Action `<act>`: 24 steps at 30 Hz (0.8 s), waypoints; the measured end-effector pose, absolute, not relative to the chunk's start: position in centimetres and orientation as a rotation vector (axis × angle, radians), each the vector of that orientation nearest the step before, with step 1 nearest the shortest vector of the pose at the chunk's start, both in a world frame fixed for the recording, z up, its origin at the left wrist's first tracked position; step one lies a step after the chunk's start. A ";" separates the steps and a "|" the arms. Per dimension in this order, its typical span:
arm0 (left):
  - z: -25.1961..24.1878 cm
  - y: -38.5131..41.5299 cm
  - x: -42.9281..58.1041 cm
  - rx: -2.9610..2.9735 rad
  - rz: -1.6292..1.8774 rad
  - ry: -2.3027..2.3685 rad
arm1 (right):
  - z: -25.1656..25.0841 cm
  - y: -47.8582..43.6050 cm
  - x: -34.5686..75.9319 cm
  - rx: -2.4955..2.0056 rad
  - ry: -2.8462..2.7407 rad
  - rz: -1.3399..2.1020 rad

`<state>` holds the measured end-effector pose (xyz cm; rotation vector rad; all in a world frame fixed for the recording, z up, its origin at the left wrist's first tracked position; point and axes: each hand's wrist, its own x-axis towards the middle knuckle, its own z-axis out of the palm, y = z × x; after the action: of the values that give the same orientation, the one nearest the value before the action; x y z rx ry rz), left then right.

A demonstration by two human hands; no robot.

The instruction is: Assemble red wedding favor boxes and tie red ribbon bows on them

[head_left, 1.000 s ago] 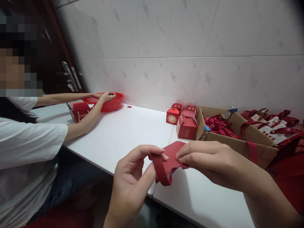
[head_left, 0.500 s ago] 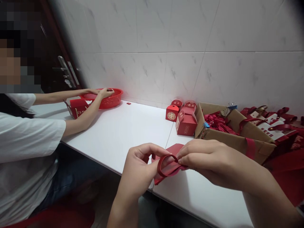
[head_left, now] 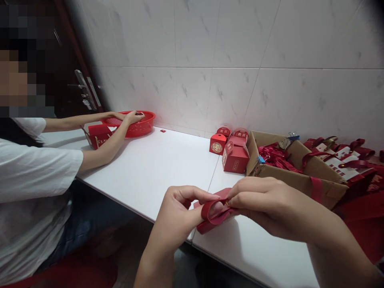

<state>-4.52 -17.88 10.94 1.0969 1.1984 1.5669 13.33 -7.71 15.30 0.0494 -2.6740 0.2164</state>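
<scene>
Low over the near part of the table, my left hand point(head_left: 180, 212) is closed round a loop of red ribbon point(head_left: 205, 212), its thumb inside the loop. My right hand point(head_left: 264, 202) pinches the ribbon's other end, where a small gold-coloured bit shows between the fingertips. Under both hands lies a red paper gift box point(head_left: 207, 229), mostly covered by my fingers, so its full shape is hidden. The ribbon touches the upper side of this box.
Red gift boxes point(head_left: 235, 158) stand by the wall. Beside them, a cardboard box point(head_left: 300, 180) holds red ribbons, with finished-looking bags point(head_left: 339, 164) behind. At left, a co-worker's hands point(head_left: 132, 118) are over a red plastic basket point(head_left: 141, 129), near another red box point(head_left: 99, 134).
The ribbon loop has turned and its flat side shows wider. My left thumb has pushed further through toward my right fingertips. The co-worker's hands look nearly the same.
</scene>
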 end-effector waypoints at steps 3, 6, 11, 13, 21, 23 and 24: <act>10.9 -18.0 -4.7 1.167 1.513 1.180 | 15.3 -7.8 13.4 0.051 -2.678 0.258; 10.9 -18.2 -4.8 1.237 1.485 1.149 | 15.4 -7.8 13.4 0.027 -2.681 0.289; 10.8 -17.8 -5.1 1.237 1.588 0.913 | 15.7 -7.7 13.3 -0.095 -2.636 0.248; 10.5 -17.3 -5.1 1.234 1.623 0.805 | 15.7 -7.5 13.1 -0.146 -2.596 0.201; 9.1 -15.2 -3.9 1.352 1.817 1.156 | 14.8 -6.6 12.1 -0.305 -2.487 0.155; 8.8 -15.0 -3.7 1.339 1.883 1.202 | 14.7 -6.5 12.0 -0.341 -2.474 0.184; 8.7 -14.9 -3.6 1.336 1.926 1.213 | 14.7 -6.5 11.9 -0.338 -2.469 0.198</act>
<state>-3.65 -14.85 8.68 1.3360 1.2128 1.9261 11.93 -6.47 14.67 -0.3377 -2.4686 0.1977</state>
